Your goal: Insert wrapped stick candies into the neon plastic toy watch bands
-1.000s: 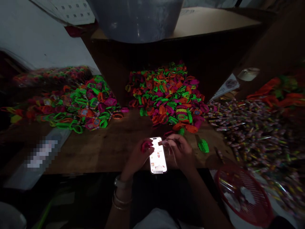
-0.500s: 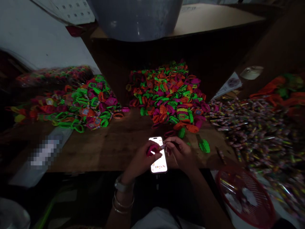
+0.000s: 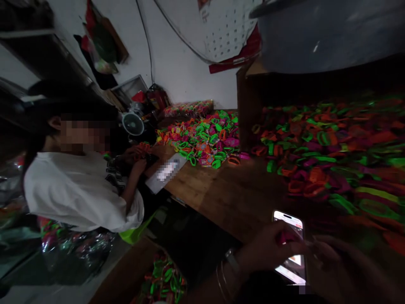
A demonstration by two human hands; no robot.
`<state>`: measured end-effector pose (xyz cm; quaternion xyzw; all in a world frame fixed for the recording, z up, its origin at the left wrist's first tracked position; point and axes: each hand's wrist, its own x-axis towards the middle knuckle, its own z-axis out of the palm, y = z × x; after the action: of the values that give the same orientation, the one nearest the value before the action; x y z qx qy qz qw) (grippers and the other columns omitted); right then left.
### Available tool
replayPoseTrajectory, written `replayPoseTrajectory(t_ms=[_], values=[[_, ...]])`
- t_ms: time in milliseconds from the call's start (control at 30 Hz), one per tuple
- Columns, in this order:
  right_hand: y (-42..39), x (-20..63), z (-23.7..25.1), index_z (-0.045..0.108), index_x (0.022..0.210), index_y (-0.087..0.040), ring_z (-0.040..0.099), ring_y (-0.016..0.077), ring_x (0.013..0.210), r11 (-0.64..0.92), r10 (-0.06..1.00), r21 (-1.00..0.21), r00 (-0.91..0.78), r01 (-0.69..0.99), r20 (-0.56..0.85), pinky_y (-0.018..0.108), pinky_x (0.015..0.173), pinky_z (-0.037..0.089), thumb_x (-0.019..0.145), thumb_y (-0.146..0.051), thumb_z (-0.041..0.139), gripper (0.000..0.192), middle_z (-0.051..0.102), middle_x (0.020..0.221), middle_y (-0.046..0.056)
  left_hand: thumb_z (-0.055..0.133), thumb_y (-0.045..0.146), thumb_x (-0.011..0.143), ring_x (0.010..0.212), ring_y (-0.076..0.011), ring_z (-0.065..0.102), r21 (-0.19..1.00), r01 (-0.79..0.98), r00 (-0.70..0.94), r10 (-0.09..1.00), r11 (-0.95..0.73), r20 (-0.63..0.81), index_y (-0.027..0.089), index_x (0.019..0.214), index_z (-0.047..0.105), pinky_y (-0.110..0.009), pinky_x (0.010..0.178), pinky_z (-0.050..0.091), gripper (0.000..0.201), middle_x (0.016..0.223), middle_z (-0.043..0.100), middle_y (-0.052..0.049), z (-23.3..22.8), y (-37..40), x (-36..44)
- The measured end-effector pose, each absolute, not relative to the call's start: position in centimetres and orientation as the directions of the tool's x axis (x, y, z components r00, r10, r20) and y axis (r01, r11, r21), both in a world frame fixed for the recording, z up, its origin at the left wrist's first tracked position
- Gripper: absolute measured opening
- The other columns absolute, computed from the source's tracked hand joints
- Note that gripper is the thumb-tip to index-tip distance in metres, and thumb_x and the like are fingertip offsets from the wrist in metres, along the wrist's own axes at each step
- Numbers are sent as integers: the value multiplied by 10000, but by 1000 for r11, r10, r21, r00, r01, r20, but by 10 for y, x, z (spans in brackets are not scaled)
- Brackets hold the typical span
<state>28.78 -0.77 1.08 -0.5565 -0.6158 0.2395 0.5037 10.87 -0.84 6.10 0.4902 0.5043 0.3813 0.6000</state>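
My left hand [image 3: 268,248] is closed on a magenta toy watch [image 3: 285,237], partly hidden by the fingers. It hovers over a lit phone [image 3: 292,272] lying near the table's front edge. Close beside it on the right, my right hand [image 3: 337,255] has its fingers pinched together at the watch's end; dimness and blur hide what is between them. Beyond both hands, a heap of green, orange and magenta toy watches [image 3: 319,143] spills out of a large open cardboard box [image 3: 249,105].
Another heap of toy watches [image 3: 209,137] lies left of the box on the wooden table [image 3: 202,181]. A grey tub [image 3: 325,38] stands on the box. At the left sits a person [image 3: 72,190] handling orange pieces, near a small fan [image 3: 133,123] and a plastic sleeve [image 3: 152,183].
My view has swung left, bringing the seated person and the wall into sight. The stick pile and red basket at the right have left the view. Both hands stay together over the phone.
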Motion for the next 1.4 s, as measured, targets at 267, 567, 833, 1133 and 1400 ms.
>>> replayPoseTrajectory(t_ms=[267, 567, 833, 1133, 1400], values=[[-13, 259, 21, 724, 930, -276, 710, 260, 689, 123, 992, -943, -37, 310, 118, 331, 530, 582, 804, -504, 622, 280, 748, 782, 54, 724, 191, 692, 799, -176, 579, 928, 353, 105, 981, 117, -163, 170, 1002, 684, -340, 806, 497, 314, 907, 668, -42, 54, -34, 74], [-22, 274, 46, 699, 1108, -246, 739, 229, 856, 31, 985, -976, 157, 217, 66, 256, 657, 617, 795, -493, 663, 400, 762, 1055, 69, 703, 600, 744, 1309, -200, 498, 908, -306, -293, 936, -285, 195, 507, 1428, 313, -387, 1062, 431, 793, 1576, 317, 32, 104, 82, -45], [-49, 267, 27, 658, 1037, -220, 740, 219, 784, -44, 980, -989, 197, 141, -16, 285, 615, 610, 844, -449, 611, 303, 768, 915, 75, 617, 478, 859, 1265, -270, 557, 970, 242, -171, 983, -22, 65, 229, 1288, 576, -463, 1050, 463, 498, 1385, 580, -125, 32, 20, -28], [-25, 259, -13, 525, 1213, -228, 696, 227, 938, 290, 932, -832, 56, 472, 357, 413, 805, 585, 937, -207, 466, 283, 662, 1037, 101, 511, 260, 924, 1142, -254, 634, 461, 821, 38, 837, -338, 546, 178, 1206, 591, -496, 1076, 430, 305, 1141, 706, -122, -35, -29, 20], [-63, 254, -16, 475, 1303, -246, 695, 221, 914, 447, 839, -673, -17, 589, 543, 376, 742, 559, 890, -97, 449, 440, 731, 954, 60, 492, 227, 896, 1051, -264, 647, 343, 898, 5, 788, -274, 616, 157, 1220, 570, -490, 1052, 407, 340, 1076, 712, -127, -41, -19, 28]])
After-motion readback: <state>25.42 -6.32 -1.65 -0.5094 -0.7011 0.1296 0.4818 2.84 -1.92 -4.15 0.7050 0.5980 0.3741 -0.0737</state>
